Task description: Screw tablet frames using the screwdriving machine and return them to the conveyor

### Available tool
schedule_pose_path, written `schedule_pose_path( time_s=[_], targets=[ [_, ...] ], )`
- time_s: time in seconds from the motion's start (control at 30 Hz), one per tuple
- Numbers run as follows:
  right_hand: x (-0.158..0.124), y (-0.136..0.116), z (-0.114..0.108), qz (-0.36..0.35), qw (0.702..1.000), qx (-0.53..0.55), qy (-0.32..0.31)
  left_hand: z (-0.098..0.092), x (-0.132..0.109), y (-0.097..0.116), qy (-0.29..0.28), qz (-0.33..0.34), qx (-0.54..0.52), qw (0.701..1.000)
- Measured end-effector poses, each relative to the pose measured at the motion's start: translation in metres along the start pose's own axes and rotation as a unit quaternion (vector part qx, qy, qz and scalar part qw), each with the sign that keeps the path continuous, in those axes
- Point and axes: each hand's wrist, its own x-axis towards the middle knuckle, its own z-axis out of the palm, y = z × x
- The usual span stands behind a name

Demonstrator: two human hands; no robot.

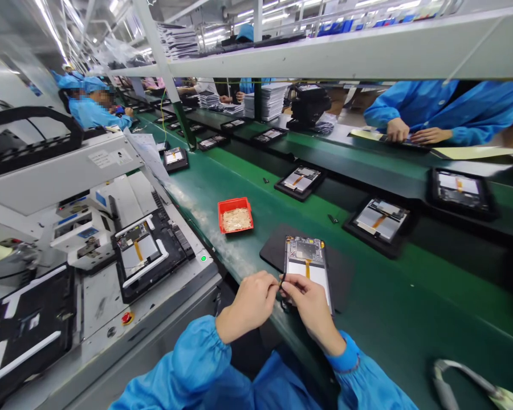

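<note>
My left hand [248, 304] and my right hand [310, 304] meet at the near edge of an opened tablet [306, 263] that lies on a dark mat [277, 247] on the green bench. Both hands pinch a small dark part [281, 279] between their fingertips, just left of the tablet's lower corner. The tablet shows its circuit board, a silver plate and an orange flex strip. A red tray [235, 214] with small pale parts sits beyond the hands.
A fixture machine [145, 250] with a tablet clamped in it stands at my left. More opened tablets [380, 222] ride the conveyor. Another worker's hands [412, 134] rest across the line. A tool [465, 378] lies at the lower right.
</note>
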Motion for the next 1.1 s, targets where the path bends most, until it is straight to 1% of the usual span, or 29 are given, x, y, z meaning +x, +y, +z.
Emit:
schedule_pose_path(
  time_s=[0.2,0.37,0.47,0.53,0.57,0.63,0.67,0.7,0.73,0.77,0.83,0.87,0.9,0.97,1.03,1.1],
  targets=[
    [-0.001,0.000,0.001,0.001,1.000,-0.001,0.005,0.000,-0.001,0.002,0.005,-0.003,-0.007,1.000],
    [-0.001,-0.003,0.003,0.002,1.000,0.005,0.007,0.008,-0.001,0.006,0.048,0.014,0.057,0.997],
    [-0.001,-0.007,0.002,0.034,0.998,0.044,-0.001,0.011,0.002,0.002,0.075,0.032,0.085,0.993],
    [-0.001,-0.012,-0.002,0.075,0.994,0.083,-0.013,0.006,0.008,-0.008,0.103,0.027,0.098,0.990],
    [-0.001,-0.014,-0.005,0.095,0.990,0.101,-0.021,0.000,0.013,-0.015,0.121,0.015,0.106,0.987],
    [-0.001,-0.019,-0.014,0.119,0.985,0.125,-0.032,-0.016,0.027,-0.033,0.161,-0.024,0.129,0.978],
    [-0.001,-0.021,-0.020,0.117,0.985,0.124,-0.034,-0.027,0.037,-0.043,0.181,-0.050,0.147,0.971],
    [-0.001,-0.022,-0.026,0.106,0.987,0.114,-0.034,-0.039,0.048,-0.052,0.196,-0.079,0.171,0.962],
    [-0.001,-0.023,-0.033,0.088,0.991,0.096,-0.032,-0.050,0.060,-0.061,0.199,-0.114,0.202,0.952],
    [-0.001,-0.024,-0.041,0.069,0.995,0.070,-0.030,-0.062,0.073,-0.070,0.191,-0.151,0.234,0.941],
    [-0.001,-0.023,-0.055,0.034,0.999,0.006,-0.025,-0.081,0.097,-0.084,0.150,-0.211,0.284,0.923],
    [-0.002,-0.023,-0.062,0.019,0.999,-0.029,-0.017,-0.088,0.108,-0.089,0.126,-0.228,0.297,0.919],
    [-0.004,-0.021,-0.069,0.003,0.998,-0.069,-0.005,-0.092,0.117,-0.093,0.106,-0.235,0.302,0.918],
    [-0.010,-0.018,-0.080,-0.040,0.986,-0.160,0.034,-0.095,0.128,-0.097,0.091,-0.228,0.296,0.923],
    [-0.019,-0.015,-0.088,-0.102,0.961,-0.248,0.064,-0.092,0.130,-0.097,0.087,-0.216,0.289,0.929],
    [-0.030,-0.010,-0.091,-0.164,0.935,-0.308,0.062,-0.086,0.124,-0.094,0.093,-0.202,0.280,0.934]
  ],
)
